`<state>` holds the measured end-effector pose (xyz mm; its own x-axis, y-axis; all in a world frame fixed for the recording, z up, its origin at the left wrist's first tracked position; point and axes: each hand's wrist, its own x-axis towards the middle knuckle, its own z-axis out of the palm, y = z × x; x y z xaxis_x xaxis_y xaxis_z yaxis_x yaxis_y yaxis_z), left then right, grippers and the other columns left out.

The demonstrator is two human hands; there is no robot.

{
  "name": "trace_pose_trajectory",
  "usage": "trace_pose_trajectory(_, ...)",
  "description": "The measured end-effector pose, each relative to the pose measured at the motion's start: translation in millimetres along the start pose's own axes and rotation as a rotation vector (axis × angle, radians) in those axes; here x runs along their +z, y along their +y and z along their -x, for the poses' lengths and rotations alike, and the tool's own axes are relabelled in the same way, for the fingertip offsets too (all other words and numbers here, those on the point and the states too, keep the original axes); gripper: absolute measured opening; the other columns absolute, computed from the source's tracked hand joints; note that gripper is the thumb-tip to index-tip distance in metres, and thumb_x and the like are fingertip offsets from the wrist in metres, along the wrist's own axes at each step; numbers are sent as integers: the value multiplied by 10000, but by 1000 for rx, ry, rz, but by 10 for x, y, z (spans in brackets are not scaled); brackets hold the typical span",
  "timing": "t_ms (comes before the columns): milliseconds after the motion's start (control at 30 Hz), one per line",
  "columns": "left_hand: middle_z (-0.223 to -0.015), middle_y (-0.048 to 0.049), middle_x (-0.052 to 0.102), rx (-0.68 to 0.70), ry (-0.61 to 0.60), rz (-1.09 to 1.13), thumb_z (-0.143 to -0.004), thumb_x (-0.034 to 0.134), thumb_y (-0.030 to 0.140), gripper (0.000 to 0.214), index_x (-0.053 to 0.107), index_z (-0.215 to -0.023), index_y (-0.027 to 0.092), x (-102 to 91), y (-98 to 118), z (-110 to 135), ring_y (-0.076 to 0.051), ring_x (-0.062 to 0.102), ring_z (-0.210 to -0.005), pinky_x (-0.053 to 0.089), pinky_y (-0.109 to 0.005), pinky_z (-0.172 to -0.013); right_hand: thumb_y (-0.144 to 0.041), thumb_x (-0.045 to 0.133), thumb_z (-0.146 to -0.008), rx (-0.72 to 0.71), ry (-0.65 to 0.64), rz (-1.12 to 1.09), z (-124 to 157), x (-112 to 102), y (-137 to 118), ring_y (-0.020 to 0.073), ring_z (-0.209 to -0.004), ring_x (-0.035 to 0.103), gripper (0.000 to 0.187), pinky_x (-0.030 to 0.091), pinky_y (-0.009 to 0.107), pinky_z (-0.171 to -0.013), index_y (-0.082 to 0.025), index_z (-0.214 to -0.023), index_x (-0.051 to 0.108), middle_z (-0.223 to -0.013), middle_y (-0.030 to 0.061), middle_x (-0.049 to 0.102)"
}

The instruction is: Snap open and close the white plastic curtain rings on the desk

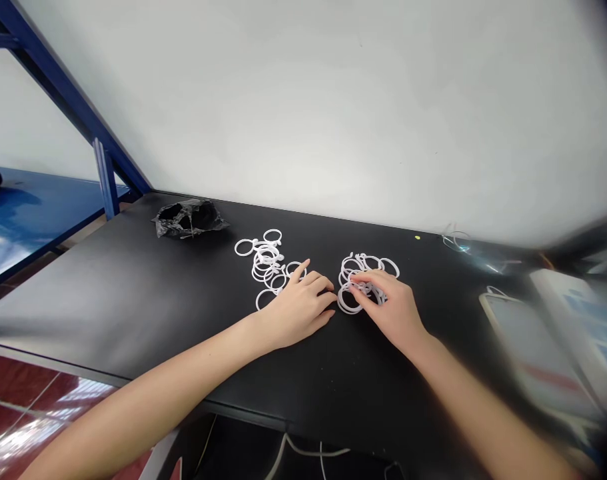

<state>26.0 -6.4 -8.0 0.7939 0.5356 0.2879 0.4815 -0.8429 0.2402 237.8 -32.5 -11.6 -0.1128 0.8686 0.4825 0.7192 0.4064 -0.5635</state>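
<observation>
Two loose piles of white plastic rings, which look like curtain rings with small eyelets, lie on the black table. My left hand [303, 307] rests palm down with its fingers stretched out, partly covering the near right end of the left pile of rings [267, 257]. Its fingertips come close to the right pile of rings [350, 301]. Over that right pile, my right hand [390, 307] is closed, thumb and index finger pinching a white ring at the pile's middle. The palm hides some of the rings beneath it.
A crumpled black plastic bag [190, 219] lies open at the back left of the table [183, 287]. A white wall [308, 113] rises behind. Toward the right are a clear plastic piece [457, 241], a blurred pale tablet-like object [533, 353] and a white box [578, 313].
</observation>
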Motion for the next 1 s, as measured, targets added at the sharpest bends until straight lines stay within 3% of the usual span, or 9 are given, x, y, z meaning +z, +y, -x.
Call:
trace_pose_trajectory(200,-1096,-65,637,7,-8,12,-951,515,244,173,637,-1055,180,-10,9,7,-220,589,-1075,230,-596,-1164,-230,668,-842,75,192,-88,-5,-38,-53,220,-846,675,51,540,394,-804,-234,-887,691,-882,31,722)
trace_pose_trajectory(400,-1132,-74,626,1,-12,16,-957,504,241,205,604,-1128,190,-12,20,6,-225,585,-1092,243,-613,-1151,-305,698,-824,212,388,-288,-41,-70,-47,209,-799,660,143,547,392,-773,-208,-928,714,-862,56,708)
trace_pose_trajectory(633,-1123,-67,628,10,-16,15,-957,504,240,189,612,-1102,185,-2,15,8,-218,589,-1075,237,-601,-1158,-339,769,-766,367,461,-440,-76,-79,-47,165,-668,648,166,547,302,-620,-195,-834,723,-760,37,699)
trace_pose_trajectory(833,-1103,-61,634,1,14,12,-961,495,237,162,608,-1069,193,-6,19,10,-211,599,-1056,252,-579,-1152,-385,760,-772,447,507,-586,-103,-81,-31,83,-407,486,222,386,219,-351,-178,-824,698,-625,2,646)
trace_pose_trajectory(933,-1075,-61,638,-38,86,76,-967,498,273,167,572,-1094,193,-28,49,6,-206,608,-1036,279,-553,-1142,-384,756,-778,460,475,-657,-89,-85,-80,66,-353,457,220,352,201,-307,-178,-812,688,-581,-18,623)
trace_pose_trajectory(1000,-1077,-74,632,-83,191,188,-949,543,365,316,496,-1210,193,-49,76,5,-212,610,-1008,386,-498,-1072,-369,757,-780,454,380,-687,-57,-72,-148,61,-335,452,202,343,194,-296,-178,-793,692,-560,-26,613)
